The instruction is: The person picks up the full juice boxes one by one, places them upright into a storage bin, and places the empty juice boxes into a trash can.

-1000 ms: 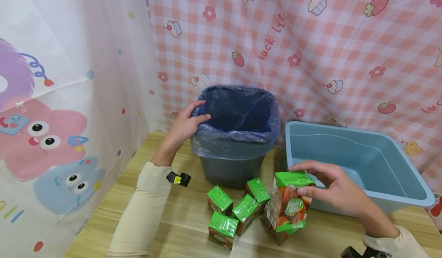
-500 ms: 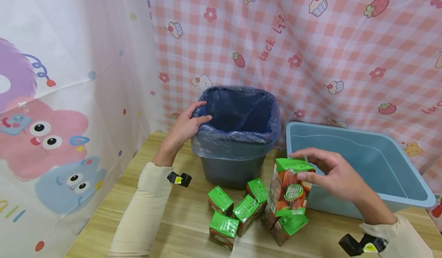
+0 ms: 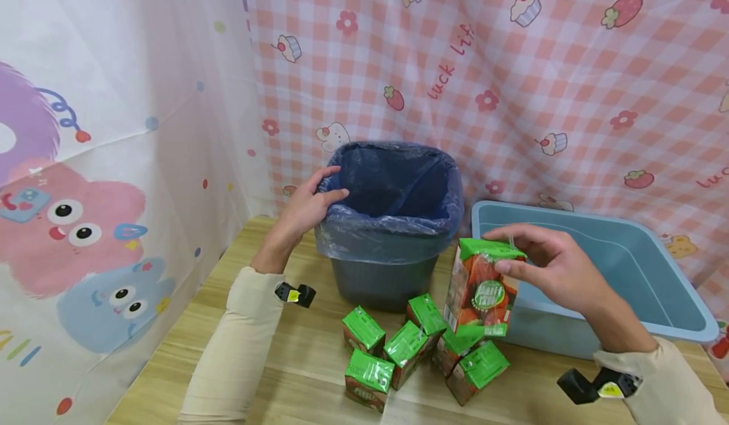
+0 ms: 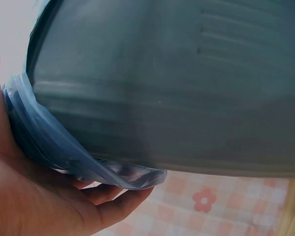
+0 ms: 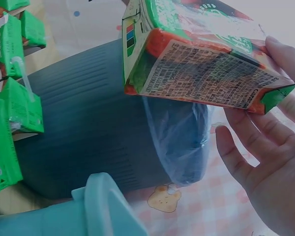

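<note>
My left hand (image 3: pixel 307 207) grips the left rim of a dark trash bin (image 3: pixel 381 279), thumb over the blue plastic liner (image 3: pixel 393 235) and fingers along the outside. In the left wrist view those fingers (image 4: pixel 119 205) curl under the liner's folded edge. My right hand (image 3: pixel 555 267) pinches a green and red juice box (image 3: pixel 484 292) near its top, thumb on the front face. A straw stands up beside the fingers. The box hangs upright over other juice boxes (image 3: pixel 478 368), just right of the bin. In the right wrist view its printed side (image 5: pixel 201 73) faces the camera.
Several more juice boxes (image 3: pixel 367 374) stand on the wooden table (image 3: pixel 307 362) in front of the bin. A light blue plastic tub (image 3: pixel 569 333) sits to the right, partly behind my right hand. A checked cloth (image 3: pixel 364 83) hangs close behind both containers.
My right hand has lifted the juice box upward, uncovering the boxes beneath it, and lately shifted slightly right. My left hand stays on the bin's rim.
</note>
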A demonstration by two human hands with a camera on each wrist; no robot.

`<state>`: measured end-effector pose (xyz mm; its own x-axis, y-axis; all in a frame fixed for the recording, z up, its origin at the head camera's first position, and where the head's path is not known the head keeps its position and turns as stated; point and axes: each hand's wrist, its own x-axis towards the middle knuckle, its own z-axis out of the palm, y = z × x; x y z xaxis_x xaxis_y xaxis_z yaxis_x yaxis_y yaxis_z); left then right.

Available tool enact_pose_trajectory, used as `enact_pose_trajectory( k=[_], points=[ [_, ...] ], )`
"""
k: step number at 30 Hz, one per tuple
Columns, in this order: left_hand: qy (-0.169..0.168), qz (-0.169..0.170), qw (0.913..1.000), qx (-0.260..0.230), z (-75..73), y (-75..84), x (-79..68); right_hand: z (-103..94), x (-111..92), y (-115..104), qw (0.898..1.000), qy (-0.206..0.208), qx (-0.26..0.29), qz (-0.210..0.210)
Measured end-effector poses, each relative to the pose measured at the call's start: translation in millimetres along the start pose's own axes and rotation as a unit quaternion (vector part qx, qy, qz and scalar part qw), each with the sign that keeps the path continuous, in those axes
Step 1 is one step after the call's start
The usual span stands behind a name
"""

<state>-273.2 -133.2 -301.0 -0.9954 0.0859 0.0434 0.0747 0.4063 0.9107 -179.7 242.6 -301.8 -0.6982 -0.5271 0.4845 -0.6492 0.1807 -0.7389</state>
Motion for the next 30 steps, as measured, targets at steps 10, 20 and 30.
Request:
enact_pose_trajectory(
  k=[10, 20, 30],
  points=[
    [-0.002, -0.002, 1.0000, 0.003, -1.6, 0.3, 0.8, -7.4, 11, -4, 0.998, 0.041, 0.041, -0.001],
    [-0.002, 0.005, 1.0000, 0.001, -0.5, -1.1, 2.0, -11.8, 23, -8, 0.995, 0.080, 0.067, 0.005],
    [-0.003, 0.000, 1.0000, -0.001, -0.3, -1.9, 1.7, -14.8, 36, -14, 0.988, 0.113, 0.094, 0.043]
  ],
)
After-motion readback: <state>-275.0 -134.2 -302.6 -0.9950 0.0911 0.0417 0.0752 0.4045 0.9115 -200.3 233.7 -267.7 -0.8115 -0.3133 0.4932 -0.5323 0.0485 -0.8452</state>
